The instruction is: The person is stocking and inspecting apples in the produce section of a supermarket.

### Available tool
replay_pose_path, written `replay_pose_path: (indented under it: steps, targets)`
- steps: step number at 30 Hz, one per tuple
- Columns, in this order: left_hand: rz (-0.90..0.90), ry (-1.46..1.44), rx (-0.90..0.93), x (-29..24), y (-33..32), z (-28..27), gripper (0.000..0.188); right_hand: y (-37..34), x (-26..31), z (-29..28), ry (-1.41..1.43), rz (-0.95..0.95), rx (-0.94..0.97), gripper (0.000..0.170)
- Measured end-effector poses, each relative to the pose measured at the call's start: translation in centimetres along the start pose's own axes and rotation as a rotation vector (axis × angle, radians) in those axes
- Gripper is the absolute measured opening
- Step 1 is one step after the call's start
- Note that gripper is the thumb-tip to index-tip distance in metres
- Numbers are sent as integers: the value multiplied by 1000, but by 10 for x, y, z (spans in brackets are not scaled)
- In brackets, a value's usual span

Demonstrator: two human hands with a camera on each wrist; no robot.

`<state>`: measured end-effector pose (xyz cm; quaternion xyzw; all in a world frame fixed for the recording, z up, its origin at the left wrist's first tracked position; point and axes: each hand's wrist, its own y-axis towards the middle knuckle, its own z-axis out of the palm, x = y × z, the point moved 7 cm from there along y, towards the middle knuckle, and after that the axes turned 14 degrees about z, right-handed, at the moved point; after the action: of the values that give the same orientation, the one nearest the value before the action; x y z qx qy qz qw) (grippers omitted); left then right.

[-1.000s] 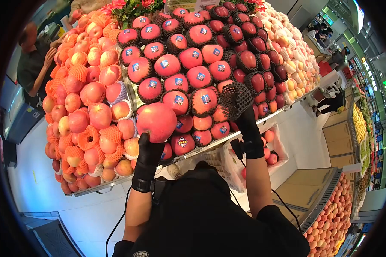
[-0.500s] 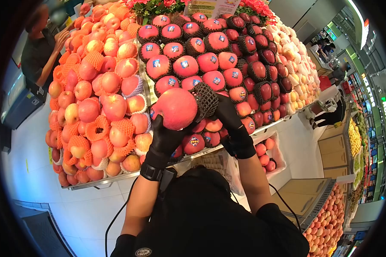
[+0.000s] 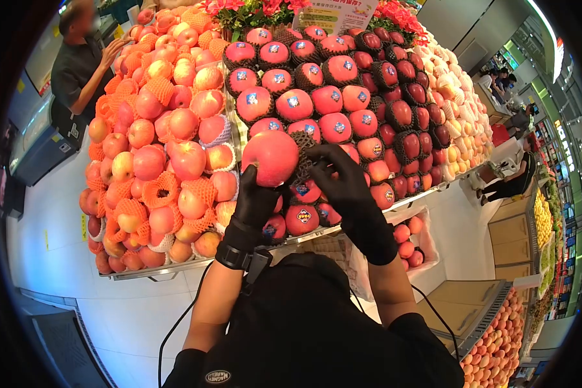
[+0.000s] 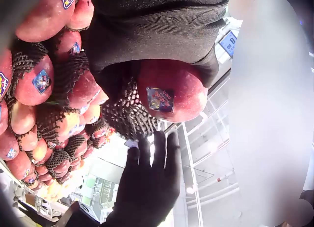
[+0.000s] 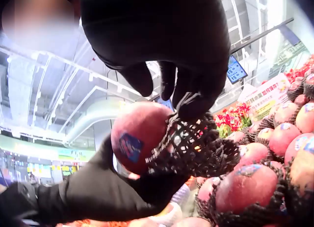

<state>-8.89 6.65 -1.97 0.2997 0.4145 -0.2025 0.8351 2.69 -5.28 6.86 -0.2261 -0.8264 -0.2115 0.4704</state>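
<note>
Gripping large round red stickered apple (image 3: 269, 158) from below in black-gloved left hand (image 3: 253, 204) | pinching edge of black foam-mesh sleeve (image 5: 213, 151) in black-gloved right hand (image 3: 344, 180) | holding apple to right hand's left, touching sleeve, nearer left hand

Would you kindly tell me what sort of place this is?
Probably a fruit shop or supermarket produce section: apples heaped, many in foam nets, a printed sign beside red flowers, and a screen showing numbers.

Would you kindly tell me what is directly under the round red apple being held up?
The black-gloved left hand supports the round red apple from below. The apple's surface against its palm is covered, so that part cannot be seen.
</note>
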Motion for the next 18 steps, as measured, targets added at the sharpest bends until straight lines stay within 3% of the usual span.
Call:
replay_pose_path:
  steps: [2, 3, 5, 7, 9, 12, 13, 14, 16, 18]
  targets:
    - [58, 142, -4, -4, 1, 0, 54, 2, -18, 15, -36, -39, -12, 34]
    - [77, 175, -8, -6, 2, 1, 54, 6, -34, 18, 66, 111, -41, 37]
    - [76, 99, -23, -8, 2, 5, 55, 5, -36, 22, 22, 102, -107, 41]
    - [-336, -617, -187, -4, -3, 15, 55, 6, -40, 22, 2, 140, -156, 44]
    - [-355, -697, -195, -3, -1, 14, 52, 13, -46, 21, -6, 215, -181, 46]
    - [120, 94, 33, -11, 3, -8, 47, 17, -52, 17, 41, 202, -220, 42]
    - [227, 328, 138, -24, 3, -8, 45, 16, -51, 14, 22, 95, -294, 27]
    - [335, 562, 248, -33, 2, -4, 43, 17, -55, 11, -32, 130, -288, 22]
    - [329, 577, 232, -35, 3, -3, 40, 22, -60, 4, -145, 194, -274, 12]
    - [305, 516, 212, -26, 4, -13, 34, 25, -53, 2, -190, -11, -287, 15]
